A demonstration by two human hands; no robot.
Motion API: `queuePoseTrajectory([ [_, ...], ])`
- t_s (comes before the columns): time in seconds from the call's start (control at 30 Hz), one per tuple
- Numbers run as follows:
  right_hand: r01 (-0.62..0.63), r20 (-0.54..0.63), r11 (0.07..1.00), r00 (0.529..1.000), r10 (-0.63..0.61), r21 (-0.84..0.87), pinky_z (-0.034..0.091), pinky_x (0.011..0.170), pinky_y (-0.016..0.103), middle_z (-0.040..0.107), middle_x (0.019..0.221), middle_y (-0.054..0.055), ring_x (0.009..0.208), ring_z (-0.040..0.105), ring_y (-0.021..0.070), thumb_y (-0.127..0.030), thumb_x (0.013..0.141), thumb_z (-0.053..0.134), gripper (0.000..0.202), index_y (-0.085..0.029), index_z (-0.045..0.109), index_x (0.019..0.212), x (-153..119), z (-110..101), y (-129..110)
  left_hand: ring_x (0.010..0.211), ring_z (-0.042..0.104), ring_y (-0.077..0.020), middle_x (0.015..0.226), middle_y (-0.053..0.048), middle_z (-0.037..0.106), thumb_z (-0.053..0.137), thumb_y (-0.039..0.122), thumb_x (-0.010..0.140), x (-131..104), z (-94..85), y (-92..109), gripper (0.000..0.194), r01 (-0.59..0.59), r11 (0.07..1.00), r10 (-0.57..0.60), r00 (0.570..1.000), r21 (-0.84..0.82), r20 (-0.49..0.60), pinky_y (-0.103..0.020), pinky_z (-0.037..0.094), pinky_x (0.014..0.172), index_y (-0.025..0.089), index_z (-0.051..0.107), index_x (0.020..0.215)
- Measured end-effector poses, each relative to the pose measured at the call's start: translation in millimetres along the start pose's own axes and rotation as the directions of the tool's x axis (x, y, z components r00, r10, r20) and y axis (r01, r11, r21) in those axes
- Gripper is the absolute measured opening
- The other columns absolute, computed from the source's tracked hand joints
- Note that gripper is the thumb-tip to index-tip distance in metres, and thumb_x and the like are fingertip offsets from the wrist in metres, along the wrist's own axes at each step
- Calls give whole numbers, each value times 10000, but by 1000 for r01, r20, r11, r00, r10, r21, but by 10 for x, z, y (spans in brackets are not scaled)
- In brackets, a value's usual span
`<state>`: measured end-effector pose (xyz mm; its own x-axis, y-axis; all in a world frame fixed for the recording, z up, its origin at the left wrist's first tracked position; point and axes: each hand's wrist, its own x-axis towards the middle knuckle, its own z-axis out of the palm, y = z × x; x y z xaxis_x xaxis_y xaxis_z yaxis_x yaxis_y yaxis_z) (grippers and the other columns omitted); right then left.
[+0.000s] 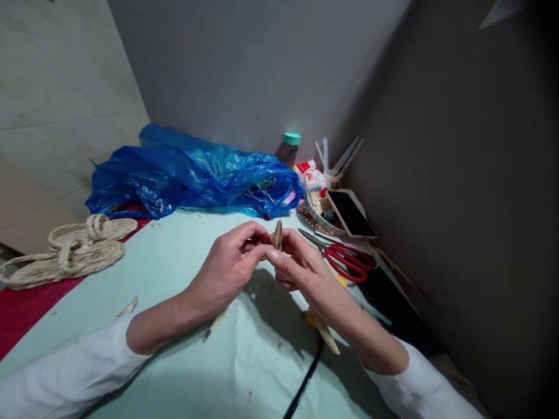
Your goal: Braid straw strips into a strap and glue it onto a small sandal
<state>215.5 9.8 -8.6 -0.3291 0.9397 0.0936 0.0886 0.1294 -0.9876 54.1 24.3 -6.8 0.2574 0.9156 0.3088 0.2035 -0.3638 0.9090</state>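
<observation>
1. Head view, working well: the brown strip (pixel 278 234) likely called for light, even pressure from both sides, since a hard pinch could have split or kinked it.
2. Head view, grip: the right hand (pixel 302 260) pinched it between thumb and forefinger; the left hand (pixel 233 262) curled its fingers close beside it, though whether they pinched it could not be told.
3. Head view, placing: the strip stood nearly upright between both hands, its tip above the thumbs, its lower part hidden.
</observation>
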Motion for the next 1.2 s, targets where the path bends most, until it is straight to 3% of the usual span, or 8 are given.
queuePoseTrajectory([
  [0.13, 38, -21, 991, 999, -41, -131, 313, 551, 236, 427, 721, -46, 612, 374, 99, -393, 957, 510, 215, -210, 510, 844, 12, -26, -11, 763, 558, -127, 851, 12, 600, 525, 209, 917, -10, -28, -6, 73, -56, 989, 58, 998, 135, -8, -240, 427, 695, 193, 590, 889],
  [0.33, 54, -56, 994, 997, -60, -99, 248, 512, 237, 416, 629, -53, 565, 339, 90, -443, 955, 515, 337, -199, 472, 726, 34, -56, -1, 806, 555, -147, 889, 1, 607, 534, 253, 918, 36, -115, 47, 84, -79, 986, 68, 994, 146, 80, -250, 425, 699, 196, 592, 942],
  [0.5, 16, -53, 999, 998, -17, -34, 199, 477, 238, 344, 577, -76, 508, 279, 77, -458, 910, 582, 306, -198, 514, 763, 34, -38, -26, 780, 535, -142, 843, 9, 607, 519, 243, 915, 79, -197, 97, 108, -103, 984, 82, 986, 144, 142, -249, 401, 702, 185, 607, 894],
  [0.73, -20, -16, 1000, 1000, 20, 3, 153, 476, 248, 339, 598, -65, 506, 213, 70, -447, 888, 604, 281, -169, 643, 880, 42, -28, -34, 744, 529, -136, 811, 8, 617, 492, 247, 924, 83, -233, 116, 172, -111, 983, 95, 989, 144, 116, -241, 390, 686, 179, 627, 843],
  [0.87, -9, -23, 1000, 1000, 9, 5, 213, 476, 239, 386, 561, -68, 487, 281, 72, -431, 885, 608, 276, -167, 616, 805, 37, -24, -44, 718, 544, -137, 791, 7, 643, 572, 295, 885, 108, -229, 114, 155, -99, 985, 85, 991, 144, 104, -235, 392, 643, 182, 660, 826],
  [1.03, 16, 32, 999, 999, -18, 50, 396, 553, 233, 607, 696, -10, 565, 476, 95, -347, 894, 604, 185, -174, 589, 830, 42, -16, -36, 641, 529, -109, 723, 28, 672, 651, 237, 822, 140, -211, 108, 90, -99, 988, 95, 995, 117, 42, -216, 384, 601, 190, 708, 771],
  [1.2, -86, 87, 988, 993, 75, 127, 438, 502, 231, 547, 670, -38, 519, 504, 90, -386, 863, 635, 217, -185, 572, 810, 52, -12, -44, 672, 566, -124, 727, 14, 695, 683, 237, 803, 143, -198, 81, 96, -50, 996, 48, 999, 79, 23, -228, 420, 647, 182, 718, 732],
])
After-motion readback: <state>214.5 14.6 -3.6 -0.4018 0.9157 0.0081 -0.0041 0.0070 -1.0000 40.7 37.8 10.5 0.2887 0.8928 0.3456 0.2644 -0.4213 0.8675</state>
